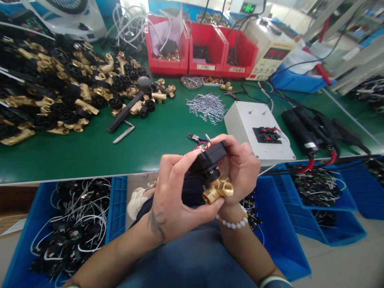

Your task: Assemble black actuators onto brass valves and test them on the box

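Observation:
Between my two hands, just off the near edge of the bench, is a brass valve point(218, 189) topped by a black actuator housing point(211, 157). Thin red wires and a small metal pin stick up from the top of the housing. My left hand point(175, 192) grips it from the left, thumb under the brass body and fingers at the black part. From the other side my right hand point(241, 170) wraps round the housing; some of its fingertips are hidden behind it. Cutting pliers point(195, 138) lie on the bench just beyond the hands.
Brass-and-black valves point(75, 84) are heaped at the left, beside a hammer point(129, 108). Metal clips point(207, 107) lie mid-bench before red bins point(207, 48). A grey switch box point(258, 128) and black power screwdrivers point(300, 130) sit right. Blue crates point(118, 208) stand below.

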Action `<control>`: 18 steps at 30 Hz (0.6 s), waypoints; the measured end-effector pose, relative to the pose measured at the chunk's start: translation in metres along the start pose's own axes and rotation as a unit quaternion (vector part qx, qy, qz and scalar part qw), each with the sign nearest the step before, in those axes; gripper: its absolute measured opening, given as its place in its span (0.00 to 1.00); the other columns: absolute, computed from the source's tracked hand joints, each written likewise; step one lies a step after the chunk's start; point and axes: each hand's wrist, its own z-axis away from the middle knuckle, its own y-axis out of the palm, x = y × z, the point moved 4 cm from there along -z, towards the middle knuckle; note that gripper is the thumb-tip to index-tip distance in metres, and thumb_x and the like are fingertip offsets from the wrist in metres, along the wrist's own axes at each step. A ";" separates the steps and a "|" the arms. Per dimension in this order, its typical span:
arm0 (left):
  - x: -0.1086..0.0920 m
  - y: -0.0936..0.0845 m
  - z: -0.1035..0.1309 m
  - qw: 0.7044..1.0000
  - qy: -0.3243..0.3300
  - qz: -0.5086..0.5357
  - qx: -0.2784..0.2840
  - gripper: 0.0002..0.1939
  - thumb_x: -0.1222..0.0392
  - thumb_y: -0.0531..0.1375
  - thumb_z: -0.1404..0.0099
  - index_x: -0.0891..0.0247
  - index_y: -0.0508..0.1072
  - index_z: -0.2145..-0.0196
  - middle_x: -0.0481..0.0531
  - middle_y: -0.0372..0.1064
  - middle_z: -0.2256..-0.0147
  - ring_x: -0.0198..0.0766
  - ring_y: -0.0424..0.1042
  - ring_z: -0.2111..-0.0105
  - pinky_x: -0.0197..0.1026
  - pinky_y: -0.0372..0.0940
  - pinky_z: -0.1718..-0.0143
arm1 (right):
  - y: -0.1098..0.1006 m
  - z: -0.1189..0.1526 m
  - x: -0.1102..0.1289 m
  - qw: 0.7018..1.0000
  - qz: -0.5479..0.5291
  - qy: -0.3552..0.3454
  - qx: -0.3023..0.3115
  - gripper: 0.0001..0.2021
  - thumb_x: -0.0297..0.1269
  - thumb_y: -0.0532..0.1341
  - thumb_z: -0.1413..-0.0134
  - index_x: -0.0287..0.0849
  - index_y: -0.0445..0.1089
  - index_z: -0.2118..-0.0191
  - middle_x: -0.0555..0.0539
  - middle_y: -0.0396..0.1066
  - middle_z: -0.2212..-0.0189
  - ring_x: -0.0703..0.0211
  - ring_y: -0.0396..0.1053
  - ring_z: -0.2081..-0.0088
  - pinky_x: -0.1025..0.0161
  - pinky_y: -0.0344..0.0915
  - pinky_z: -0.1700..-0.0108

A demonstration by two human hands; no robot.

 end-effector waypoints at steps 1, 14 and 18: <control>0.002 0.001 -0.001 1.000 -0.001 0.002 0.001 0.41 0.55 0.72 0.45 0.52 0.60 0.37 0.54 0.61 0.50 0.45 0.69 0.51 0.51 0.77 0.53 | 0.004 0.000 -0.004 0.999 -0.025 -0.007 -0.026 0.30 0.63 0.41 0.34 0.46 0.70 0.53 0.40 0.73 0.52 0.46 0.73 0.50 0.52 0.73 0.53; 0.081 -0.001 -0.016 0.991 -0.117 0.057 -0.015 0.36 0.52 0.70 0.45 0.57 0.64 0.41 0.52 0.61 0.54 0.45 0.71 0.50 0.50 0.77 0.53 | -0.034 -0.165 0.012 0.819 0.567 -0.047 0.070 0.07 0.29 0.64 0.42 0.33 0.77 0.60 0.40 0.75 0.63 0.54 0.72 0.60 0.56 0.68 0.51; 0.085 0.000 -0.017 0.988 -0.131 0.077 -0.005 0.36 0.51 0.70 0.45 0.57 0.64 0.42 0.51 0.61 0.55 0.45 0.71 0.50 0.51 0.77 0.53 | -0.008 -0.200 -0.011 0.699 0.692 0.008 0.181 0.09 0.23 0.64 0.45 0.31 0.80 0.59 0.35 0.77 0.60 0.48 0.74 0.54 0.57 0.69 0.48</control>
